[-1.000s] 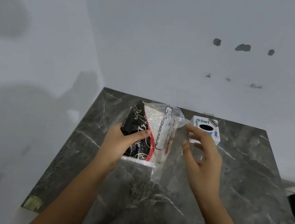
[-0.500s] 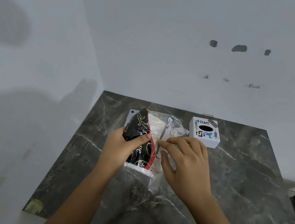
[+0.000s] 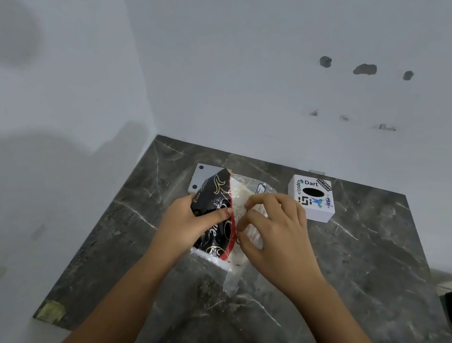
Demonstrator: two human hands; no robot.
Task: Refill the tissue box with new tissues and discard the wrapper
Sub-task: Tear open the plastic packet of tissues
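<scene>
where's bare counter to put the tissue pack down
Free: the counter right of the right hand, below the tissue box; also the left strip beside the left hand. Crowded: the back middle, where the tissue pack hides part of a white plate.

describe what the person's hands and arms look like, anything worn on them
Both forearms are bare up to the frame's bottom edge, with no sleeves in view. The left hand and right hand wear no gloves, rings, watch or bracelet. The visible fingernails are short.
</scene>
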